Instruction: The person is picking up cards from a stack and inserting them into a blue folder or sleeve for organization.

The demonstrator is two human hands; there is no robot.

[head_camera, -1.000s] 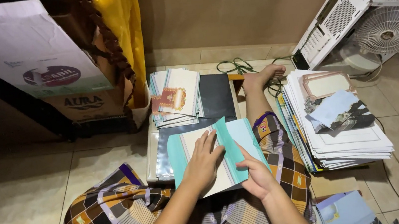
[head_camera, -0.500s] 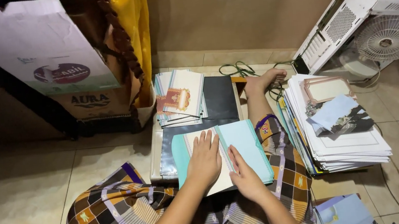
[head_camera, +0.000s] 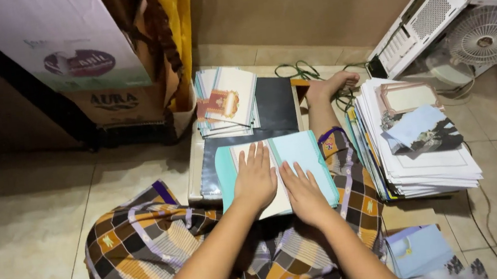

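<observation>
A cardboard box stood at far left, with bare floor tiles open below it. A small card stack lay at the dark surface's far edge. The left hand lay flat, fingers spread, on the folded teal card; the right hand pressed beside it, holding nothing. Half a second earlier the teal flap stood partly raised; now it lay flatter. A tall card pile sat to the right.
</observation>
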